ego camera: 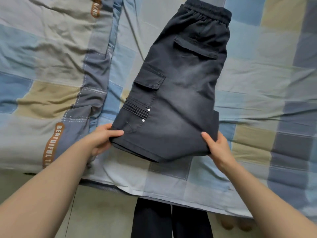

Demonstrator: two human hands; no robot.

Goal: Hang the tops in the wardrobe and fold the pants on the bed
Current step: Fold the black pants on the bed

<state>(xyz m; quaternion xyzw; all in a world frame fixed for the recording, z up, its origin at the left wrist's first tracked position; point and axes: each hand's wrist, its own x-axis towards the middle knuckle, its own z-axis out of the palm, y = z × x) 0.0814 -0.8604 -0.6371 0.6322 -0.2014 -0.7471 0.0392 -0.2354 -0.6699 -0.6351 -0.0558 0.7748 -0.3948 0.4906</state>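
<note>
Fig. | black cargo pants lie on the patchwork bedsheet, already halved lengthwise, long axis running from my hands away to the elastic waistband | left hand pinches the near left corner, right hand grips the near right | I judge the next fold goes hem toward waistband.

The bed wears a rumpled patchwork sheet of blue, grey and tan squares. Dark cargo pants lie on it, doubled lengthwise, waistband at their far end, a bunched quilt left of them.
</note>
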